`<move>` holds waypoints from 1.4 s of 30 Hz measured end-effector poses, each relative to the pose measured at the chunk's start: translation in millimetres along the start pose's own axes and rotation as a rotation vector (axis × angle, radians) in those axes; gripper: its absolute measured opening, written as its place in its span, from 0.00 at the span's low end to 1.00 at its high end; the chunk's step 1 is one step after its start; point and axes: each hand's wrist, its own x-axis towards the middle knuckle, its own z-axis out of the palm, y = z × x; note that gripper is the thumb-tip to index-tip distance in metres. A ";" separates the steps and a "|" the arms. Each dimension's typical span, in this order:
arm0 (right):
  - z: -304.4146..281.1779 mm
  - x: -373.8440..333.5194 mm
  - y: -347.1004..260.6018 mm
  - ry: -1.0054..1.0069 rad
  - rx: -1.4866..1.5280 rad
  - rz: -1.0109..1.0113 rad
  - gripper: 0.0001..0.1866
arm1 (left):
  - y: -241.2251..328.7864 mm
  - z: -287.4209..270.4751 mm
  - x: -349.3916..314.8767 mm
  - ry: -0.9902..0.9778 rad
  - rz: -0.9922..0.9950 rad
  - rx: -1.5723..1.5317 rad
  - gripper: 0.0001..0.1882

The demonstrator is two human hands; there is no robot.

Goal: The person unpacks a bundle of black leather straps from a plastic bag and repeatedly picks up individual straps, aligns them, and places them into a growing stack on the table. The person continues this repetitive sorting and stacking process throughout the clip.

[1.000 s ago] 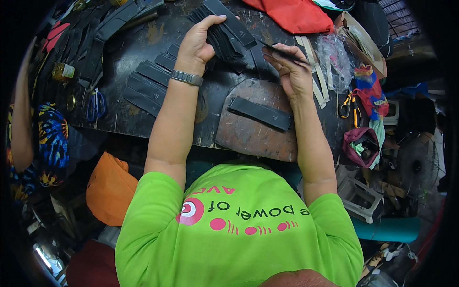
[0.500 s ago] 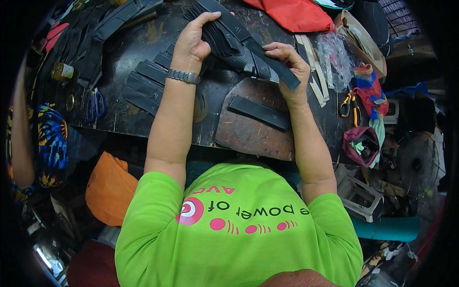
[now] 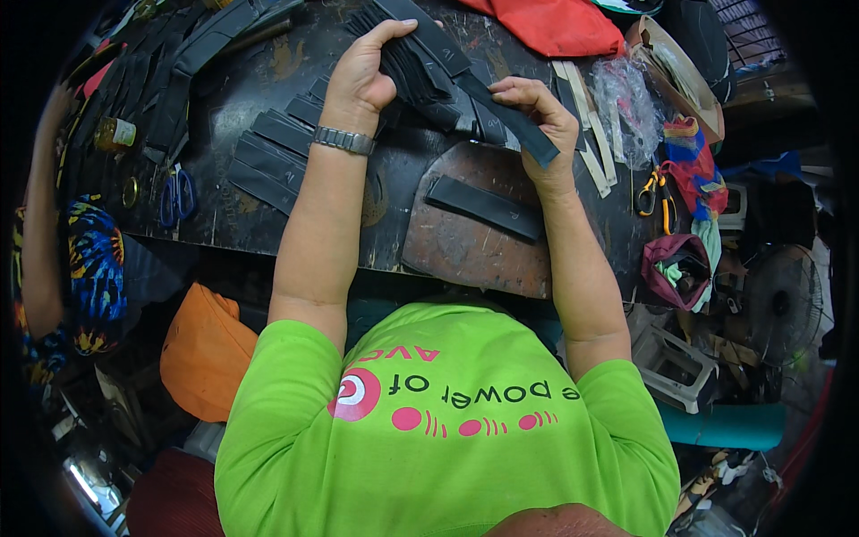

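A long black strip (image 3: 438,48), perhaps leather or synthetic sheet, slants between my hands above the table. My left hand (image 3: 365,76) is closed on its far end, thumb on top, fingers mostly hidden beneath. Near the other end, my right hand (image 3: 542,116) pinches the narrower part between thumb and fingers. Under the strip lies a fanned stack of similar black pieces (image 3: 413,80) with pale marks. A brown worn board (image 3: 456,253) sits at the table's near edge, with one folded black piece (image 3: 483,208) lying on it.
More black pieces (image 3: 268,157) lie left of my forearm, near blue-handled scissors (image 3: 178,195) and a jar (image 3: 114,134). At right are pale strips (image 3: 592,170), clear plastic (image 3: 624,107), orange-handled pliers (image 3: 658,199) and a maroon pouch (image 3: 676,268). A co-worker's arm (image 3: 42,215) reaches in at far left.
My hands and the strip stay almost where they were. At far left, the co-worker's hand has come into view over the table, partly covering the red pieces there.
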 end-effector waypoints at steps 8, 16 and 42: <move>0.3 -1.4 -1.6 -0.019 -0.026 0.000 0.09 | -1.0 -4.1 0.7 -0.001 -0.002 0.023 0.17; 4.7 -2.3 -2.9 -0.002 -0.036 0.050 0.08 | -0.3 -2.4 0.1 -0.018 -0.008 0.001 0.16; 3.8 0.3 27.4 0.116 -0.429 0.315 0.14 | 0.5 -0.8 -1.8 -0.079 -0.074 0.068 0.15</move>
